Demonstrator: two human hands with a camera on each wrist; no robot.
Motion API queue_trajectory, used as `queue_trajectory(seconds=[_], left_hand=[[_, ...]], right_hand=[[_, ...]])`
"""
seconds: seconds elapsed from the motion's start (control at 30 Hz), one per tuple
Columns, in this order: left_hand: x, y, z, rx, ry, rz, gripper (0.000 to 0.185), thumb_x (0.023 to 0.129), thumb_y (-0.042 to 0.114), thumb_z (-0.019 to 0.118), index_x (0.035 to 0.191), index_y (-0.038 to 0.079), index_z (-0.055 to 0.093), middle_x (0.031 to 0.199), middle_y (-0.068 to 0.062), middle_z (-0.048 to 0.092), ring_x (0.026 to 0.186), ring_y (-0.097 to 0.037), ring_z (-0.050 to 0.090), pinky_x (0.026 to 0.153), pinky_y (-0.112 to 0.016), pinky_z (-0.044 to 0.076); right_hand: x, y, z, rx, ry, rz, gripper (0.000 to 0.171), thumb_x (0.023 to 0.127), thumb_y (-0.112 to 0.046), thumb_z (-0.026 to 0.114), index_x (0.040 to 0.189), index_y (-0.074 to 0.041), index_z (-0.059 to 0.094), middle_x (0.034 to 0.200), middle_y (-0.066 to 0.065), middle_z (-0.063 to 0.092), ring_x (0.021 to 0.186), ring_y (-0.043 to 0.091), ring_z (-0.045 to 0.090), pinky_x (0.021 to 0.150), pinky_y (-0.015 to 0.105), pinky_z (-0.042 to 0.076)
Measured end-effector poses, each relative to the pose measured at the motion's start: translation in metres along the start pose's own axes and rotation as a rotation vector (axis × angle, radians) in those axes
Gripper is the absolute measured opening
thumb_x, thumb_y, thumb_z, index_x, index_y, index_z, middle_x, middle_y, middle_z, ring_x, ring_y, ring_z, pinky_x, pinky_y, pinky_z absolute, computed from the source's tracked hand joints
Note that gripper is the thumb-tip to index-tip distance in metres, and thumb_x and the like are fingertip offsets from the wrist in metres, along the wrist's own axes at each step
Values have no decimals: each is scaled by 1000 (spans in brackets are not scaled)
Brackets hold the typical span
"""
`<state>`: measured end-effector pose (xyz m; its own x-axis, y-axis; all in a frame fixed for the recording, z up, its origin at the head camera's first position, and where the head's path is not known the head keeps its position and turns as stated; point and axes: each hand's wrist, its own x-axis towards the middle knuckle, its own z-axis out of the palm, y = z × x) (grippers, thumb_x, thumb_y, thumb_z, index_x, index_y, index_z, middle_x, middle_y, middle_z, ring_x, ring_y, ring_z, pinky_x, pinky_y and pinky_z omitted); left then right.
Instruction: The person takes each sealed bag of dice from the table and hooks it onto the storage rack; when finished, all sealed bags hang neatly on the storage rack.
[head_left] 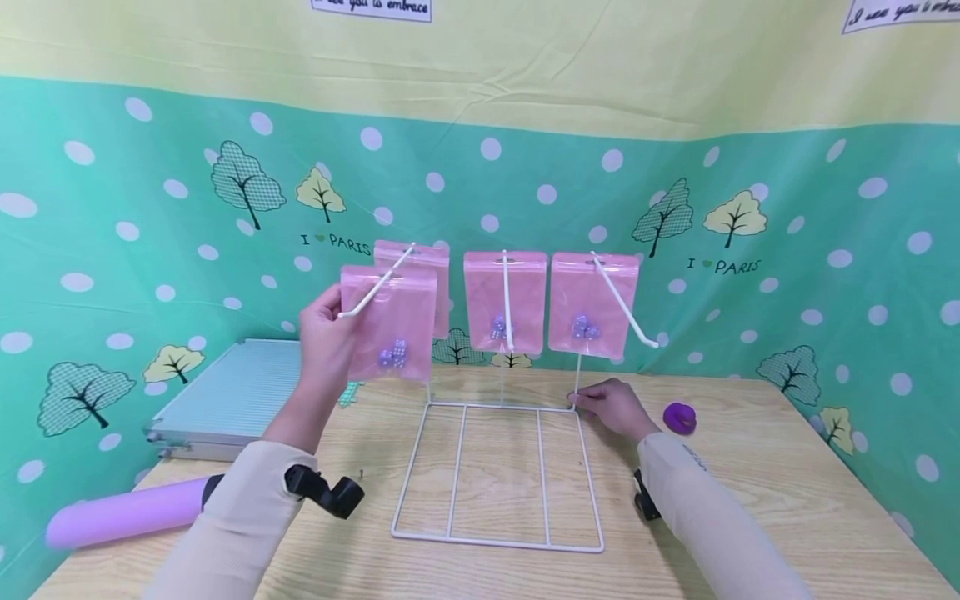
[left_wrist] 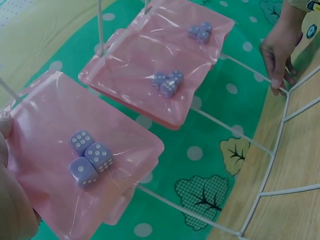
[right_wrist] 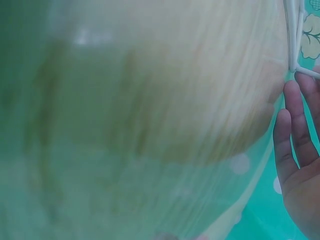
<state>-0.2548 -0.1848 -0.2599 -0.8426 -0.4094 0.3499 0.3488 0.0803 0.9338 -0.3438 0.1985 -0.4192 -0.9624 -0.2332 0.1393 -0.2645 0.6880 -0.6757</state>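
Left hand (head_left: 327, 329) holds pink bag (head_left: 388, 321) of dice at tip of left hook (head_left: 372, 290) on white wire rack (head_left: 498, 475). Right hand (head_left: 613, 406) rests on rack's back right corner. Purple cap (head_left: 679, 417) nearby.

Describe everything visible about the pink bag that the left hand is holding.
The pink bag is a translucent, glossy plastic pouch, roughly rectangular and a little wrinkled. Three lilac dice with white pips lie clustered in its lower part. It hangs upright near the tip of the leftmost white wire hook, in front of a second pink pouch. The left hand grips its left edge; nothing else touches it.
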Motion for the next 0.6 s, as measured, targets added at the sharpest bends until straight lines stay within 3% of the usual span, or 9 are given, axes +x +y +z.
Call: queue_trajectory(seconds=[0.17, 0.37, 0.6], left_hand=[[7, -3, 7, 17, 19, 0, 15, 96, 28, 74, 100, 14, 72, 82, 5, 64, 73, -9, 60, 64, -18, 56], [14, -9, 13, 26, 39, 28, 9, 98, 20, 70, 95, 11, 70, 72, 7, 58, 69, -7, 52, 57, -15, 48], [20, -12, 18, 46, 48, 13, 17, 97, 29, 71, 91, 14, 68, 77, 5, 60, 72, -8, 54, 58, -15, 50]], right_hand=[[0, 1, 0, 0, -1, 0, 27, 99, -26, 69, 108, -3, 78, 83, 5, 76, 75, 16, 69, 93, 51, 54], [0, 1, 1, 3, -3, -6, 24, 99, -25, 69, 107, -4, 78, 81, 4, 75, 75, 16, 68, 93, 50, 53], [0, 0, 1, 7, 1, -2, 24, 99, -24, 69, 107, -3, 78, 82, 5, 76, 76, 17, 69, 93, 50, 54]])
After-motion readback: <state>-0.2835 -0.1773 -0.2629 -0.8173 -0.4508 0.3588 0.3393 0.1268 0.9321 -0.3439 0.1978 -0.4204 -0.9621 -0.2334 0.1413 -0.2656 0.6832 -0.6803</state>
